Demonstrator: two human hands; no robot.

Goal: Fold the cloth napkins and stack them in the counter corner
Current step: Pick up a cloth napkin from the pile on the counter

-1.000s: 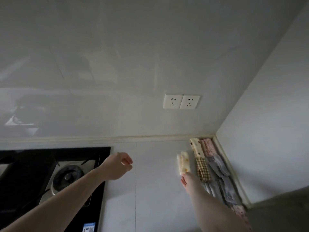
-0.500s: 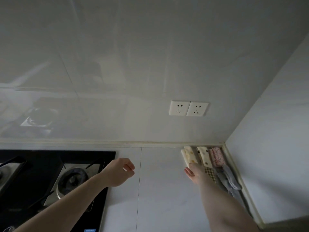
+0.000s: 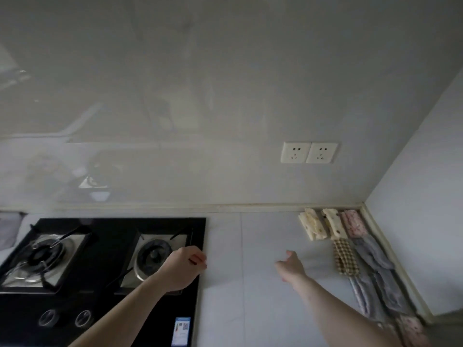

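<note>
Several folded cloth napkins lie in rows along the right wall in the counter corner. A cream napkin with yellow dots [image 3: 313, 224] is the leftmost, next to a cream spotted one [image 3: 334, 222] and a pink floral one [image 3: 354, 222]. A brown checked napkin [image 3: 345, 256] and grey ones [image 3: 373, 254] lie nearer to me. My right hand [image 3: 290, 265] hovers over the white counter [image 3: 265, 236], empty, fingers loose, well left of the napkins. My left hand [image 3: 184, 267] hangs loosely curled over the stove's right edge and holds nothing.
A black gas stove [image 3: 105, 259] with two burners fills the left of the counter. Two white wall sockets [image 3: 308, 152] sit on the back wall above the corner. A raised cream trim [image 3: 390, 256] edges the counter at the right wall.
My right hand let go of the cream yellow-dotted napkin in the corner row and drew back left toward me. The view swung left, showing more of the stove.
</note>
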